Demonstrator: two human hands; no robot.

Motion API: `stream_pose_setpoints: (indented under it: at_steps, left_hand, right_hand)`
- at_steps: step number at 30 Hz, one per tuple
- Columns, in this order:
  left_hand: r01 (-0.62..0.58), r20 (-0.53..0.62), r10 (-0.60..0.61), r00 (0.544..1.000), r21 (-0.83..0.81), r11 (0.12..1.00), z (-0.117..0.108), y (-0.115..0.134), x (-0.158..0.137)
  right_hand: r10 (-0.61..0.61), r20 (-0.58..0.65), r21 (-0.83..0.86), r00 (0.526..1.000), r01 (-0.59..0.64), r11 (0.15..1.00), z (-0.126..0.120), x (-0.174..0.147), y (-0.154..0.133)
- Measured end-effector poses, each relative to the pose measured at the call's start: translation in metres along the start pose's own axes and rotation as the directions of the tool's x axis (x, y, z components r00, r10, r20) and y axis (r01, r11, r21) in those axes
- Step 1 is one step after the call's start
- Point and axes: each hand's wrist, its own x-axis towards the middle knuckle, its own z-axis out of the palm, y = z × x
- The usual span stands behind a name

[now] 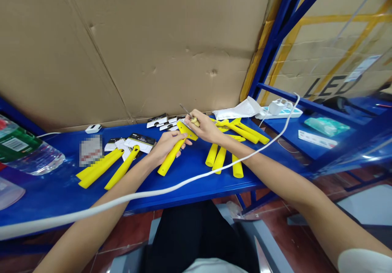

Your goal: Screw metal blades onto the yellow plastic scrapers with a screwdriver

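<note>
My left hand (pixel 169 144) is closed around a yellow scraper (pixel 171 158), its hollow handle end pointing down toward me and its wide flat head up. In my right hand (pixel 205 127) is a small screwdriver (pixel 194 121) with a yellowish handle, its thin metal shaft slanting up and left, away from the scraper. The right fingers are at the scraper's head, where small holes show; whether they press on it I cannot tell. Several more yellow scrapers (pixel 237 166) lie to the right, partly behind my right forearm. Other yellow handles (pixel 102 169) lie to the left.
Black-and-white packets (pixel 140 141) lie on the blue table (pixel 147 193). A large bottle (pixel 27 146) lies at the left. A white cable (pixel 180 186) crosses in front of my forearms. A white pouch (pixel 237 109) and a power strip (pixel 283 112) sit at the back right, before cardboard.
</note>
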Motion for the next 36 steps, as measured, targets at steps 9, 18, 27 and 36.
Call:
stream_pose_setpoints:
  at_steps: [9, 18, 27, 36]
  left_hand:
    - [0.072, 0.033, -0.076, 0.997, 0.109, 0.991, 0.007, 0.001, -0.007]
    - [0.082, 0.035, -0.087, 0.996, 0.133, 0.988, 0.007, 0.000, -0.006]
    - [0.081, 0.050, -0.089, 0.995, 0.140, 0.987, 0.007, -0.003, -0.006]
    - [0.047, 0.049, -0.054, 0.997, 0.142, 0.989, 0.005, 0.004, -0.007]
  right_hand:
    - [0.043, 0.204, -0.014, 0.978, -0.041, 0.999, -0.001, -0.002, 0.002]
    - [0.256, 0.224, 0.039, 0.940, -0.271, 0.962, 0.000, -0.001, 0.001]
    - [0.502, 0.356, 0.220, 0.788, -0.593, 0.774, -0.002, 0.001, 0.002]
    - [0.436, 0.545, 0.341, 0.716, -0.665, 0.665, -0.017, 0.003, -0.001]
